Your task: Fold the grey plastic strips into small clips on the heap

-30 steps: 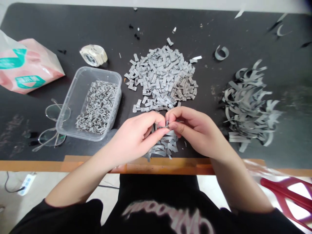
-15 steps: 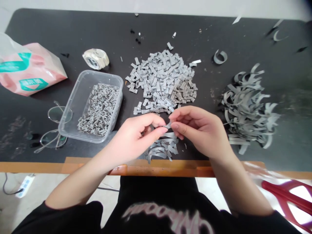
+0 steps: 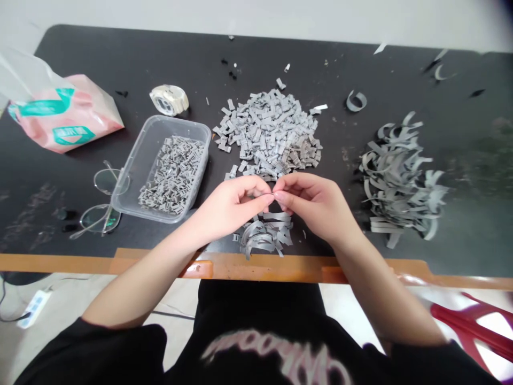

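Observation:
My left hand and my right hand meet fingertip to fingertip above the table, each closed in a pinch. A small grey strip was visible between them half a second ago; now the fingertips almost wholly cover it. Just beyond the hands lies a large heap of short, folded grey pieces. Below the fingers, close to the table's front edge, is a small pile of curved grey strips. To the left, a clear plastic box holds many tiny grey clip-like pieces.
Longer curled strips form a pile at right, with a loose strip behind. A white watch sits beyond the box. Glasses lie left of it, near a pink tissue pack. Wooden trim lines the front edge.
My hands have drawn closer together until their fingertips touch, covering the small grey strip seen between them before. The camera's view has shifted slightly.

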The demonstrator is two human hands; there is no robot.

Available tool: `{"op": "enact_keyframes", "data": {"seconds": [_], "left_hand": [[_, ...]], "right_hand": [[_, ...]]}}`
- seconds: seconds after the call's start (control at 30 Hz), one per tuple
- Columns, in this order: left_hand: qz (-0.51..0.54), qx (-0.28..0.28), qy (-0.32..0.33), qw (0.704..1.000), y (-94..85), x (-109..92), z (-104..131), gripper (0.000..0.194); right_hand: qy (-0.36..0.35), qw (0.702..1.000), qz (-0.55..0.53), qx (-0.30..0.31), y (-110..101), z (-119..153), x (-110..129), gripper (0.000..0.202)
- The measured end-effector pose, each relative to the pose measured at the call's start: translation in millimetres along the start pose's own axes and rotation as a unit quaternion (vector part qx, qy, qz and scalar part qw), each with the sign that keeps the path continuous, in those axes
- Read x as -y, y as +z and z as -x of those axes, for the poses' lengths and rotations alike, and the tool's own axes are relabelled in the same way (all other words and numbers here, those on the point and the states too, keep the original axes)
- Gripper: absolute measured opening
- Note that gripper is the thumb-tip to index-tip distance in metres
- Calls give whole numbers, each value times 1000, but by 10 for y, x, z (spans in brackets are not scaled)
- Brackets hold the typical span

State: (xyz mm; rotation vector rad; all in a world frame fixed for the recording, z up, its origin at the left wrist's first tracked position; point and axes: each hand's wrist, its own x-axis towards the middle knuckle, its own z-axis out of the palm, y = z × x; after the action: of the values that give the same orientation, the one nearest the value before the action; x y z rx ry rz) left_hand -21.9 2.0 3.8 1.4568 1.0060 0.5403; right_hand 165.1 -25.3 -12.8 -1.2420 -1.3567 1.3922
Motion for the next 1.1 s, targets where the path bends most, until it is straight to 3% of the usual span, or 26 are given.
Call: {"op": "enact_keyframes", "data": {"seconds": [0.27, 0.37, 0.47, 0.57, 0.67, 0.73, 0.8, 0.87, 1.1], "left_hand": [[-23, -26, 16, 999, -45, 41, -1, 19], [158, -70, -3, 985, -26, 61, -37, 18], [359, -111, -60, 925, -16, 70, -105, 20], [462, -163, -80, 868, -18, 74, -157, 22], [500, -207, -90, 836, -14, 72, -172, 22], [510, -223, -99, 825, -8, 63, -167, 22], [516, -222, -101, 821, -6, 51, -154, 21], [518, -210, -103, 823, -10, 41, -136, 19], [502, -158, -67, 848, -38, 48, -76, 7]], "right_hand": [[-31, 993, 100, -52, 71, -38, 2, 4], [-39, 985, 105, -130, -31, -193, -9, 4], [-106, 957, 207, -176, -92, -323, -15, 11], [-186, 897, 383, -123, 29, -256, 6, 14], [-204, 865, 454, 62, 331, -8, 48, 15], [-207, 814, 523, 146, 551, 162, 72, 10], [-200, 763, 592, 168, 725, 270, 82, 10], [-192, 741, 624, 158, 833, 300, 73, 10], [-225, 748, 613, 116, 862, 171, -79, 21]]}}
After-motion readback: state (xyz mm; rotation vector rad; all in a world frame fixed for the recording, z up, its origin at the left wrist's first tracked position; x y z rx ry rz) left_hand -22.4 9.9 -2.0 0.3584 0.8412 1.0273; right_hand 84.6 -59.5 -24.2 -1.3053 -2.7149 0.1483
